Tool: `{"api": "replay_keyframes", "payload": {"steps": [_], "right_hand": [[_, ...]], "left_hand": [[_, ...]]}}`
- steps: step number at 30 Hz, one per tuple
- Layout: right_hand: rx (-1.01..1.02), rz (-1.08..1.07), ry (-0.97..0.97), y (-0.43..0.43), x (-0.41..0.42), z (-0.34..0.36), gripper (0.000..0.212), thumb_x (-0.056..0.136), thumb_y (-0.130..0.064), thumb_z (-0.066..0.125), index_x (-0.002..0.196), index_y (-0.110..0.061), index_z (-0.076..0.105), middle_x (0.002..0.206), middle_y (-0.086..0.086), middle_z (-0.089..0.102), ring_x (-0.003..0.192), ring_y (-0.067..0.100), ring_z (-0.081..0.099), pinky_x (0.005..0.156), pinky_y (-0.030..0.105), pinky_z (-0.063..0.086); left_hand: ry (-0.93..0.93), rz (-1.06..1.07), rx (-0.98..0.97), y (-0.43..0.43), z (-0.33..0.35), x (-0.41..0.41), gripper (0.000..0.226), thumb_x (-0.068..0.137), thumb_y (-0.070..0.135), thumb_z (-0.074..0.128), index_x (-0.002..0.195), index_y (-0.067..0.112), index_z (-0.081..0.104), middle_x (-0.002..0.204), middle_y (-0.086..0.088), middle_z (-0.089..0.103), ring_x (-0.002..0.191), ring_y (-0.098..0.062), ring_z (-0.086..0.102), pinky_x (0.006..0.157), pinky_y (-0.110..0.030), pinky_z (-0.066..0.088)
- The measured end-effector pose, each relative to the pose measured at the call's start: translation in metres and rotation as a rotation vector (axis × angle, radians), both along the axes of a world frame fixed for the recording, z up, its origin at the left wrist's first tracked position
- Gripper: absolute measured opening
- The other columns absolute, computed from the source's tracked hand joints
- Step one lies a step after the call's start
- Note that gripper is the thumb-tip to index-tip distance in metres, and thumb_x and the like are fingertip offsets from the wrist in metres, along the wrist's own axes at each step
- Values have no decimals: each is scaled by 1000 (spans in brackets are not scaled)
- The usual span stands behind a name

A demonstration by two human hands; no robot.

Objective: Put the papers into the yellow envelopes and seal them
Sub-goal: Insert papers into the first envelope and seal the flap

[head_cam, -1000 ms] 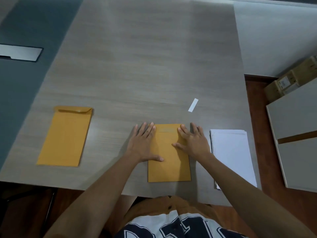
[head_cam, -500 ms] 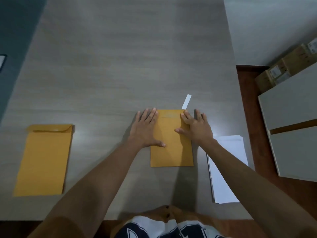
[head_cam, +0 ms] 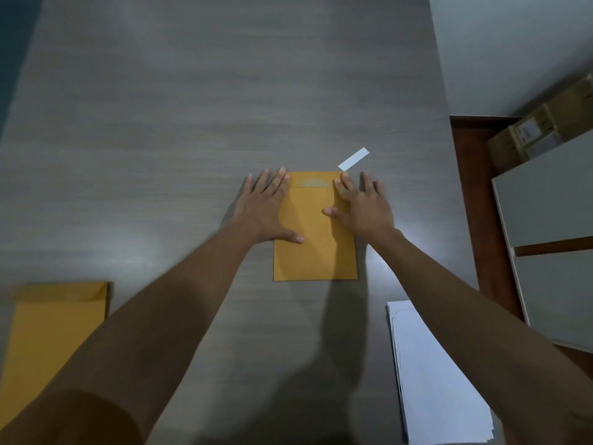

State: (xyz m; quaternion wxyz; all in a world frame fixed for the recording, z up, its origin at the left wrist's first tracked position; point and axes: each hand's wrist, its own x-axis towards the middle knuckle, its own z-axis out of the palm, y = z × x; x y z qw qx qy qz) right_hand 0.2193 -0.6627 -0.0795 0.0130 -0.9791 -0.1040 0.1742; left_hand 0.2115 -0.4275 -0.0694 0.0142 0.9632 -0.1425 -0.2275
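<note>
Head view looks down on my two hands, both spread flat with fingers apart, pressing on one yellow envelope (head_cam: 316, 248) that lies on the grey bench (head_cam: 192, 107). My left hand (head_cam: 268, 210) covers its left edge, thumb laid across the paper; my right hand (head_cam: 362, 208) covers its right edge, fingertips on the folded-down flap (head_cam: 313, 180) at the far end. Neither hand grips anything. Just beyond my right fingertips lies a small white strip (head_cam: 353, 159). Near my right forearm, closer to me, sits a stack of white papers (head_cam: 433, 380). Well off beside my left forearm lies a second yellow envelope (head_cam: 48, 342), its flap unfolded.
</note>
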Motion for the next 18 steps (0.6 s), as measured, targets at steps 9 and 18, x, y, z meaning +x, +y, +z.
{"api": "replay_keyframes", "payload": {"steps": [9, 18], "right_hand": [[94, -63, -66, 2, -14, 4, 76, 88, -67, 46, 149, -24, 34, 158, -3, 29, 149, 31, 12, 121, 48, 11], [161, -158, -113, 20, -23, 25, 57, 88, -48, 65, 132, -14, 55, 143, 4, 49, 141, 28, 26, 117, 39, 22]], "left_hand": [[-55, 3, 11, 1, -3, -15, 140, 52, 100, 37, 156, 16, -6, 164, -2, -11, 150, -21, -14, 121, -48, -5], [-95, 6, 67, -4, 17, -29, 131, 62, 93, 43, 156, 11, 1, 164, -6, -5, 150, -23, -11, 122, -46, -4]]}}
